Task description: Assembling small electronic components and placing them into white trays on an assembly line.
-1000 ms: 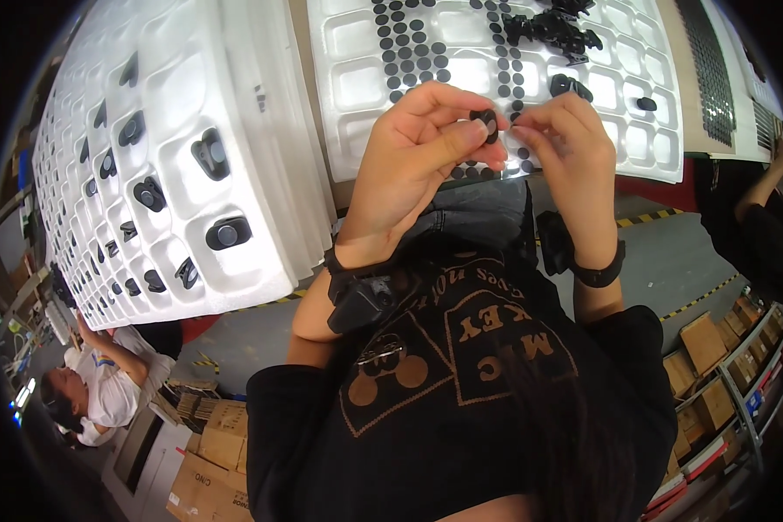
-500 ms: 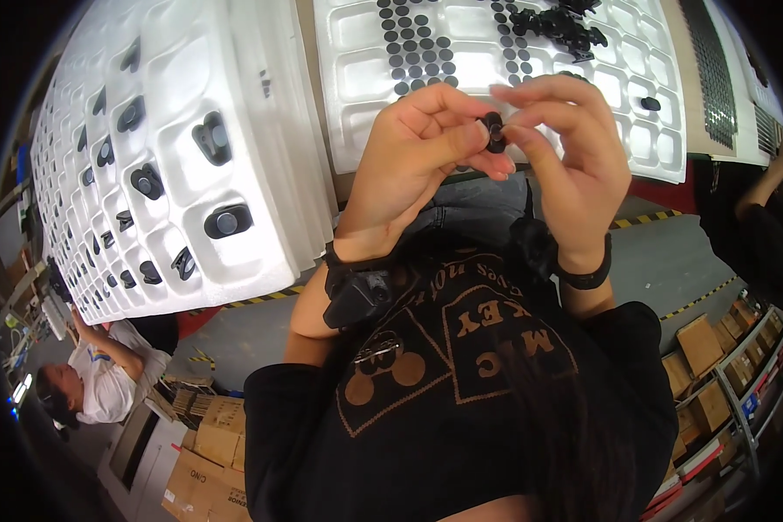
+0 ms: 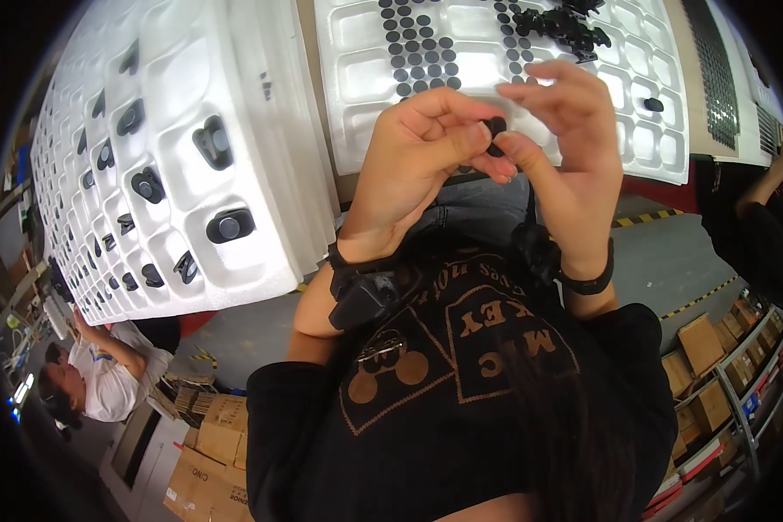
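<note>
Above the near edge of the middle tray, my left hand pinches a small black part between thumb and fingers. It looks like one of the black clips, but the fingertips hide much of it. My right hand is beside it, its thumb pressed against the part and its other fingers raised and apart. Below the hands lies the white foam tray with moulded pockets, bearing rows of dark round discs. A heap of black clips lies farther back on that tray.
To the left rises a stack of white foam trays, its top pockets holding black clips, several with a grey disc. A lone black piece sits at the right. Co-workers are at both sides; cardboard boxes stand behind.
My right index and middle fingers have lifted away from the part, while the thumb stays on it. My left hand keeps its pinch almost unmoved.
</note>
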Available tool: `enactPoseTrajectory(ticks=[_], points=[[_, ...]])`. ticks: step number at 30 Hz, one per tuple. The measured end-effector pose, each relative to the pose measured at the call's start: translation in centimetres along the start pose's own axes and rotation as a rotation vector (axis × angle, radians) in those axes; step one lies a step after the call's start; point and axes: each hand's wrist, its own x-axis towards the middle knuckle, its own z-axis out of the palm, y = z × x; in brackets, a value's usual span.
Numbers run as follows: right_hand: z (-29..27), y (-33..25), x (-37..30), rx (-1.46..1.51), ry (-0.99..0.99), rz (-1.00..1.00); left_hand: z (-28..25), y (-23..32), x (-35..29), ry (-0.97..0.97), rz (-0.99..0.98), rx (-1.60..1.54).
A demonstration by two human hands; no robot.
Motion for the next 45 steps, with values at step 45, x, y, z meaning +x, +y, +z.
enactPoseTrajectory(ticks=[45], points=[[3.6, -17.5, -5.6, -0.595, -0.086, -0.097, 11.2, 35.9, -17.3, 0.386, 0.145, 2.285]])
